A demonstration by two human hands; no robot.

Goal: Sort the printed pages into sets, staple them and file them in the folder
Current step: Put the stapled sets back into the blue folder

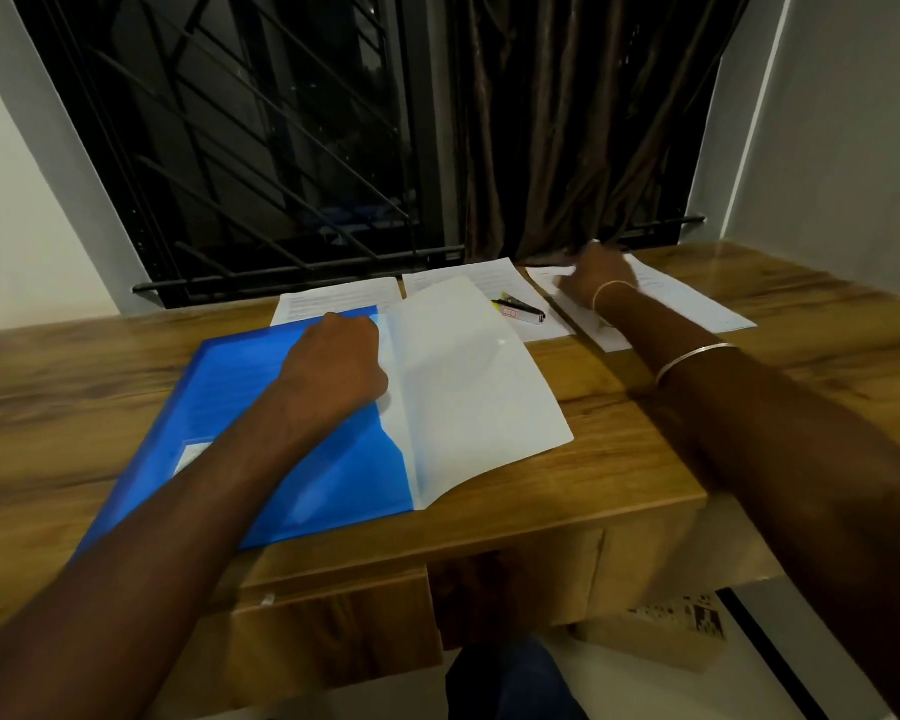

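A blue folder [230,387] lies open on the wooden desk, its translucent white cover [468,387] lifted to the right. My left hand [336,363] rests on the folder with curled fingers, at the edge of that cover. Three sets of printed pages lie along the back: a left set [333,296], a middle set [489,283] and a right set [687,298]. My right hand [596,275] reaches onto the right set, blurred, fingers on the paper's top left part. A stapler [520,308] lies on the middle set.
The wooden desk [749,387] stands against a barred window [261,148] and a dark curtain [567,122]. A drawer front [333,636] sits below the desk's near edge. White walls close in on both sides.
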